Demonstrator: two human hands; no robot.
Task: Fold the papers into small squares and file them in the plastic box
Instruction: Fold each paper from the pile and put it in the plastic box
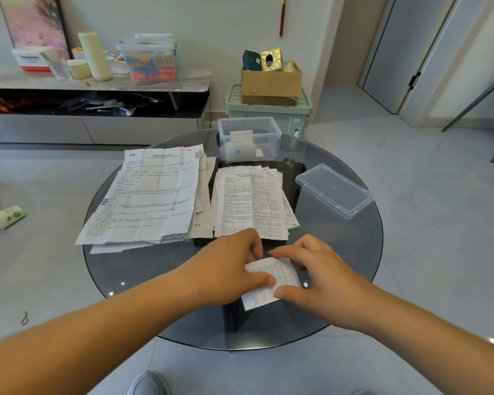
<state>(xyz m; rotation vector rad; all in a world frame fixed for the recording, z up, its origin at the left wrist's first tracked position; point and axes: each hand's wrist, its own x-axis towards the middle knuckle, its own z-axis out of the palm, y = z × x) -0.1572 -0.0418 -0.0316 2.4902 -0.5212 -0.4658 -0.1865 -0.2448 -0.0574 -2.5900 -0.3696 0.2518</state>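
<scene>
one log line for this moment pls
stage: folding | left hand + right hand: pressing small white printed paper on round glass table | clear plastic box: open, lid beside

Both bare forearms reach forward and converge near the middle. The left hand (228,263) lies palm down, fingers curled and thumb stretched rightward. The right hand (315,276) mirrors it, fingertips and thumb pinching inward.

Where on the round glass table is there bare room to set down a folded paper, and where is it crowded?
Free: the glass table right of both hands, below the loose lid; also the near-left edge, below the large paper stack. Crowded: the middle and far side, with both paper stacks and the plastic box. The hands hold a folded paper.
</scene>
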